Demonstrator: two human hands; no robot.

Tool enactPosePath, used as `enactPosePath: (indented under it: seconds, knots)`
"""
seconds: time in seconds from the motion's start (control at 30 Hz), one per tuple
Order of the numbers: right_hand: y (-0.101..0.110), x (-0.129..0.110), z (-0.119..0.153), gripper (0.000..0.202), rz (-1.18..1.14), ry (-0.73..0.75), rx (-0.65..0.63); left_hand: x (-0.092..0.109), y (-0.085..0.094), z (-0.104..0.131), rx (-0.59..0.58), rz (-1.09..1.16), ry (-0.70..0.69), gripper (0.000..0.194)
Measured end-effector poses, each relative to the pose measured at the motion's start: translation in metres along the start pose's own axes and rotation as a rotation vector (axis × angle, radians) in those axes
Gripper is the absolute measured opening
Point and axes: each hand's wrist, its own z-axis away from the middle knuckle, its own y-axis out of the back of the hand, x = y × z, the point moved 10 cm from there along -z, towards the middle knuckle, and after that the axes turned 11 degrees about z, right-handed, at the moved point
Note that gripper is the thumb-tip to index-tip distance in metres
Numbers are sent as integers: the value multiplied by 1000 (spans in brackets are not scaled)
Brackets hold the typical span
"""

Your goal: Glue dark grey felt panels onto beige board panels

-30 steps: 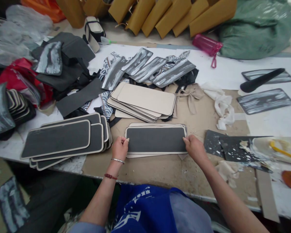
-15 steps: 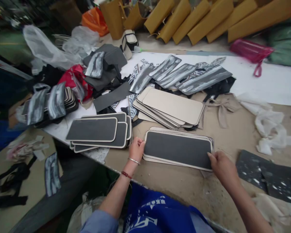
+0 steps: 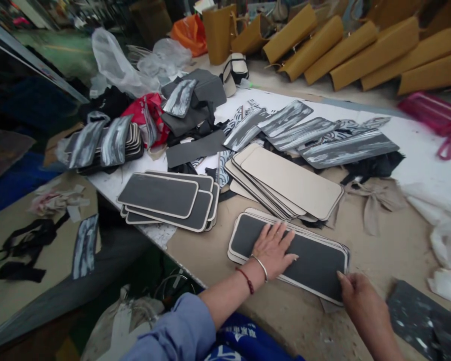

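A stack of dark grey panels with cream edges (image 3: 315, 260) lies in front of me. My left hand (image 3: 272, 249) rests flat on its top panel, fingers spread. At the right end, my right hand (image 3: 361, 293) pinches the panel's edge between thumb and fingers. Another stack of dark panels (image 3: 158, 194) sits to the left near the table edge. Behind, cream panels (image 3: 289, 178) are fanned out in a pile.
Grey-and-white streaked pieces (image 3: 349, 146) lie at the back. Mustard-coloured bags (image 3: 323, 50) lean in a row behind. Paint-spotted dark sheets (image 3: 424, 311) are at right, and a pink pouch (image 3: 432, 113) is at back right. A lower table (image 3: 7, 296) stands at left.
My left hand has moved from the left end of the stack onto its top and opened flat. My right hand still holds the right end. The view has shifted.
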Motion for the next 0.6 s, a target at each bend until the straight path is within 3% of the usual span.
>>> enactPosePath:
  seconds: [0.1,0.2,0.4,0.5,0.6]
  knots:
    - [1,0,1,26,2,16,34,-35,14,9,38,-46,77,63]
    - [1,-3,3,26,-9,32,58,-51,26,16,55,-97,92,67]
    - [9,-6,8,27,-63,20,88,-48,35,18,52,-151,92,65]
    - [9,5,9,30,-141,-39,62,-46,34,16,62,-177,66,64]
    - [22,12,17,29,-162,-110,217,-45,33,15,83,-194,23,63]
